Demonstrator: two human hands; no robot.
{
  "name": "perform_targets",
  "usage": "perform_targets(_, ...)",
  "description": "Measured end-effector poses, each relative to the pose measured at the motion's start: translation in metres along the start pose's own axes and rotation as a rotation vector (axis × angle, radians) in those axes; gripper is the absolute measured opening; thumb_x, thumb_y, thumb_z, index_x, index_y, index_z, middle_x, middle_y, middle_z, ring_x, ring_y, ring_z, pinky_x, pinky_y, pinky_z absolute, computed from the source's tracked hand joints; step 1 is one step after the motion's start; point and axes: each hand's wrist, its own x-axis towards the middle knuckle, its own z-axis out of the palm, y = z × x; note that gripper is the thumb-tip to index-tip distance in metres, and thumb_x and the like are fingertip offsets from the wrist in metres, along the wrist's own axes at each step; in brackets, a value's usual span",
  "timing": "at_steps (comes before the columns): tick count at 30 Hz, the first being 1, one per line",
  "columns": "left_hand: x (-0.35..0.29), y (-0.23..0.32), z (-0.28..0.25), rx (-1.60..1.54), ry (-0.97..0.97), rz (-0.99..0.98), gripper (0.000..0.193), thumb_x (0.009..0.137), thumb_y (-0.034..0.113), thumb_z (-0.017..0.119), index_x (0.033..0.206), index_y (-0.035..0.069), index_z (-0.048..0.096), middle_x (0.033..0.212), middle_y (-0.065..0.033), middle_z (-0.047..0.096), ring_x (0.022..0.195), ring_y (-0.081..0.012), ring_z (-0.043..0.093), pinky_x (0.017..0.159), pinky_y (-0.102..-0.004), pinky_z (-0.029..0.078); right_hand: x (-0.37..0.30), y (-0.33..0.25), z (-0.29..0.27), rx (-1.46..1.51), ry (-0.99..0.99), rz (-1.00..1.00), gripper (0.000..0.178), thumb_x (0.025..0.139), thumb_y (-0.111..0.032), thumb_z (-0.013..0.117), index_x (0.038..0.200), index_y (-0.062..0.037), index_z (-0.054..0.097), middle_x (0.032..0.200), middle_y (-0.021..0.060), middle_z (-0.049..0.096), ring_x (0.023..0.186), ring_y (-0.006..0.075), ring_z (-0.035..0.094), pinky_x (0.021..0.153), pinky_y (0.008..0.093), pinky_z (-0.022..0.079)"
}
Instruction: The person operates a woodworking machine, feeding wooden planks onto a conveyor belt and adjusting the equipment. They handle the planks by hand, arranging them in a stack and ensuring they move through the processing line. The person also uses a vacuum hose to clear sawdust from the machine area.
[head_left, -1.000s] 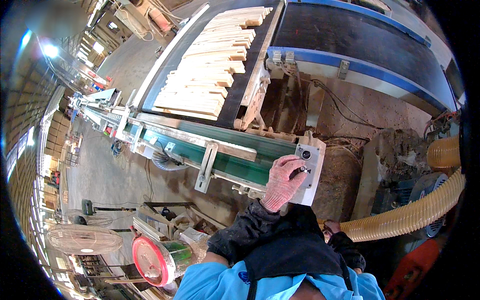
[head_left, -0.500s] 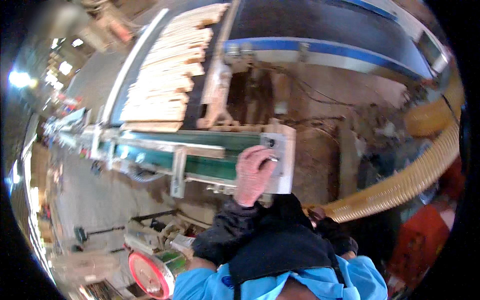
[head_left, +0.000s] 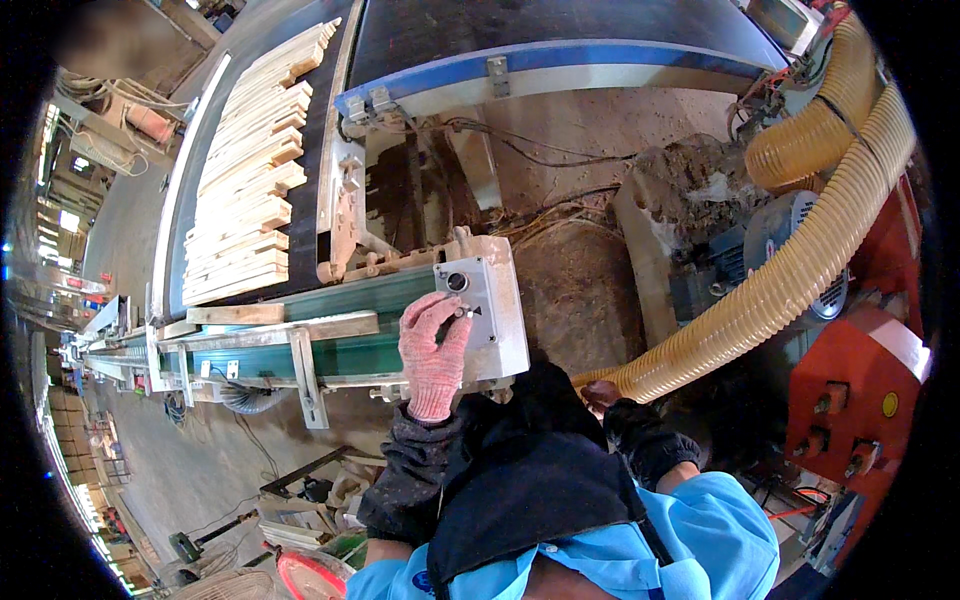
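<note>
In a pink knitted glove, my left hand [head_left: 432, 350] reaches over a grey control box [head_left: 484, 330] at the end of a green conveyor belt [head_left: 370, 355]. Thumb and fingertips close around a small rotary switch [head_left: 464, 312]. Just above the switch sits a round dark knob [head_left: 457, 282], which the hand does not cover. My right hand [head_left: 601, 396] is bare and low beside my apron, next to a ribbed yellow hose [head_left: 690, 365]. Its fingers are mostly in shadow, and whether it touches the hose is unclear.
Pale wood strips [head_left: 250, 180] lie side by side on a dark belt [head_left: 307, 190] beyond the green conveyor. A blue-edged machine bed [head_left: 590, 62] spans the far side. At right stand a motor [head_left: 770, 260] and a red machine housing [head_left: 850, 400]. Cables [head_left: 560, 155] cross the floor.
My view has swung to the right, so the conveyor and control box now appear farther left. The left hand stays at the switch. The picture is sharper.
</note>
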Motion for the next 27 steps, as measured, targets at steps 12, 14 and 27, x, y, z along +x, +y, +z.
perform_targets(12,0.003,0.007,-0.001,0.014,-0.013,0.004,0.030,0.081,-0.001,0.081,0.110,0.005,0.076,0.118,-0.0098,0.072,0.116,-0.0265,0.065,0.102,-0.0372,0.052,0.008,0.006,0.001,-0.057,-0.009,0.036,0.028,0.097,-0.028,0.065,0.080,-0.0057,0.064,0.067,0.0068,0.057,0.062,0.0211,0.064,0.053,0.0392,0.048)
perform_targets(14,0.002,0.004,-0.002,0.030,-0.014,0.017,0.030,0.081,0.000,0.081,0.110,0.006,0.076,0.119,-0.0101,0.072,0.116,-0.0264,0.065,0.101,-0.0371,0.053,0.010,-0.004,0.000,0.070,0.000,0.126,0.025,0.097,-0.026,0.066,0.080,-0.0073,0.064,0.070,0.0053,0.057,0.064,0.0182,0.064,0.053,0.0383,0.047)
perform_targets(27,0.002,0.007,-0.001,0.024,-0.012,-0.045,0.027,0.081,0.002,0.081,0.107,0.006,0.077,0.120,-0.0101,0.071,0.117,-0.0256,0.064,0.101,-0.0365,0.053,0.007,0.006,0.004,0.328,0.066,0.198,0.021,0.095,-0.015,0.068,0.077,-0.0097,0.059,0.066,0.0031,0.049,0.058,0.0167,0.057,0.051,0.0362,0.043)
